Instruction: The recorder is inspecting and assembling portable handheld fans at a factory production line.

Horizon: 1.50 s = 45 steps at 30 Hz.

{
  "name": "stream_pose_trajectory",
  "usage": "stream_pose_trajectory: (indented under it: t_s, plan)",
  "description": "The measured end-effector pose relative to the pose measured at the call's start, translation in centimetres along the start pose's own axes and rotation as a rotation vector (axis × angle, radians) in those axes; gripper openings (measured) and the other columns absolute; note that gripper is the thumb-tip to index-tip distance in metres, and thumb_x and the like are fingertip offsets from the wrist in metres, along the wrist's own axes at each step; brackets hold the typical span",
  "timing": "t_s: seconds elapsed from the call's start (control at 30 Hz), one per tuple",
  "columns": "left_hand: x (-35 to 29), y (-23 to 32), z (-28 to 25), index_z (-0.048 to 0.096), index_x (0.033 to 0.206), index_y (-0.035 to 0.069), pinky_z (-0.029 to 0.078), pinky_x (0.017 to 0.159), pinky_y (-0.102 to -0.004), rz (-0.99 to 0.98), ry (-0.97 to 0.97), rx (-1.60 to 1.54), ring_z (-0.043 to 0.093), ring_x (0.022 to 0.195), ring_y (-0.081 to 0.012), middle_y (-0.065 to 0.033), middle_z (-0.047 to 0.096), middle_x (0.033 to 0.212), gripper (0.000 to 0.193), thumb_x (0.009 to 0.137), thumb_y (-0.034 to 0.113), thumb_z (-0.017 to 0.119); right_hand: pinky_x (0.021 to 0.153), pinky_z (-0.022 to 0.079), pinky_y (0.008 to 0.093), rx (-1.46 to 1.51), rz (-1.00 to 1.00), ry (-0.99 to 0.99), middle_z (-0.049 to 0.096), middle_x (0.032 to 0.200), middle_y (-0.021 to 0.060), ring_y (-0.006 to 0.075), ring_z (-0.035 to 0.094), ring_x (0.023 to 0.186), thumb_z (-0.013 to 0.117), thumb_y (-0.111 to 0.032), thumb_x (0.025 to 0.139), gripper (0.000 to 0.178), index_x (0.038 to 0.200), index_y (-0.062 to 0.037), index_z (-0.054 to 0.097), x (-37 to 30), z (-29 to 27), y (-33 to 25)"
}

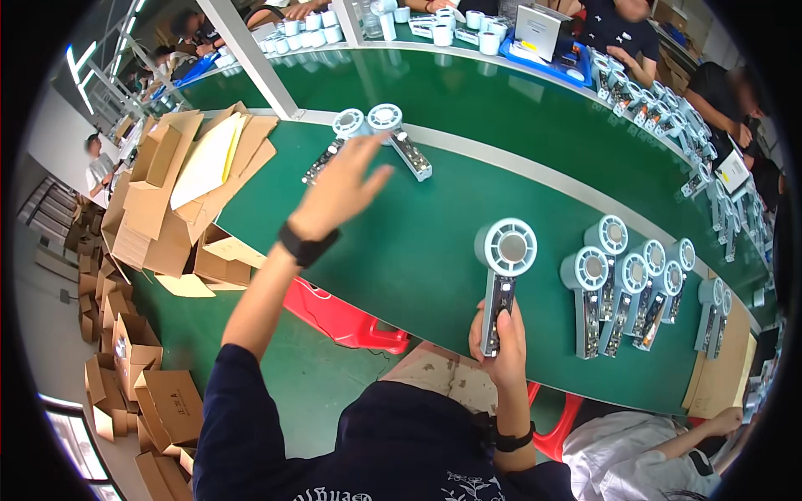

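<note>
My right hand (508,349) holds a light-blue handheld fan (511,247) upright by its handle. Its round head points away from me, and a dark circuit board shows along the open handle under my thumb. At the far left of the green table, my left hand (341,185) is stretched out with fingers apart, over or beside two similar fans. One fan (409,155) lies just right of the fingers; the other fan (347,122) is partly hidden behind the hand. Whether the fingertips touch either one, I cannot tell.
Several more fans (632,271) lie grouped on the green table (418,242) to the right. Flattened cardboard (159,200) is stacked at the left edge. Beyond a pale rail runs a green conveyor (468,92), with people along it. A red stool (342,321) stands below the table.
</note>
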<state>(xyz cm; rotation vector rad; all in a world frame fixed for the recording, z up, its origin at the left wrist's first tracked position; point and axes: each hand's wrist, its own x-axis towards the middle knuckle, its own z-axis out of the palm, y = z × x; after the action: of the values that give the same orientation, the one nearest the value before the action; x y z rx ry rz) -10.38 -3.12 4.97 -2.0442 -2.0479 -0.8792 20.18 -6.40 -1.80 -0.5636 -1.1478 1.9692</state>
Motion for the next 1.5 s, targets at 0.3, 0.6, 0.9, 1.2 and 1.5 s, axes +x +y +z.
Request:
stream_pose_trajectory:
  t_s: [0.3, 0.6, 0.9, 1.2, 1.5]
  plan:
    - [-0.2, 2.6, 4.8, 0.056, 0.105, 0.007, 0.048, 0.077, -0.0401, -0.087, -0.243, 0.339, 0.056, 0.092, -0.0328, -0.0110, 0.056, 0.112, 0.027, 0.084, 0.023, 0.060, 0.037, 0.030, 0.0232, 0.051, 0.016, 0.024, 0.046, 0.063, 0.0072, 0.0112, 0.038, 0.041, 0.035, -0.037, 0.098, 0.039, 0.109, 0.0008, 0.041, -0.5, -0.5, 0.1]
    - [-1.9, -3.4, -0.6, 0.055, 0.105, 0.003, 0.045, 0.084, -0.0418, -0.033, 0.044, 0.329, 0.055, 0.096, -0.0350, -0.0151, 0.055, 0.111, 0.032, 0.080, 0.021, 0.065, 0.037, 0.030, 0.0239, 0.157, 0.068, 0.044, 0.046, 0.063, 0.0071, 0.0114, 0.039, 0.041, 0.033, -0.039, 0.098, 0.042, 0.109, 0.0001, 0.041, 0.2, -0.4, 0.0]
    - [0.0, -7.3, 1.7, 0.057, 0.106, 0.006, 0.047, 0.076, -0.0433, -0.189, -0.094, 0.288, 0.055, 0.087, -0.0371, -0.0182, 0.049, 0.102, 0.041, 0.081, 0.036, 0.067, 0.041, 0.033, 0.0248, 0.319, 0.134, -0.001, 0.047, 0.068, 0.0074, 0.0123, 0.041, 0.044, 0.032, -0.039, 0.099, 0.039, 0.111, -0.0021, 0.040, 0.5, -0.8, -0.8]
    - [8.0, -5.9, 3.5, 0.059, 0.099, 0.002, 0.047, 0.072, -0.0427, -0.291, -0.007, 0.095, 0.056, 0.082, -0.0387, -0.0209, 0.047, 0.094, 0.041, 0.083, 0.041, 0.064, 0.043, 0.033, 0.0256, 0.412, 0.142, -0.024, 0.048, 0.070, 0.0092, 0.0140, 0.042, 0.046, 0.031, -0.038, 0.099, 0.038, 0.111, -0.0022, 0.039, -0.4, -1.5, -0.4]
    - [19.3, -6.8, 0.7, 0.061, 0.104, 0.005, 0.047, 0.076, -0.0404, -0.204, -0.133, 0.245, 0.057, 0.082, -0.0377, -0.0216, 0.048, 0.095, 0.046, 0.082, 0.046, 0.063, 0.045, 0.033, 0.0251, 0.418, 0.185, -0.021, 0.048, 0.071, 0.0096, 0.0140, 0.041, 0.047, 0.030, -0.039, 0.099, 0.040, 0.113, -0.0019, 0.038, -0.3, -1.5, -0.4]
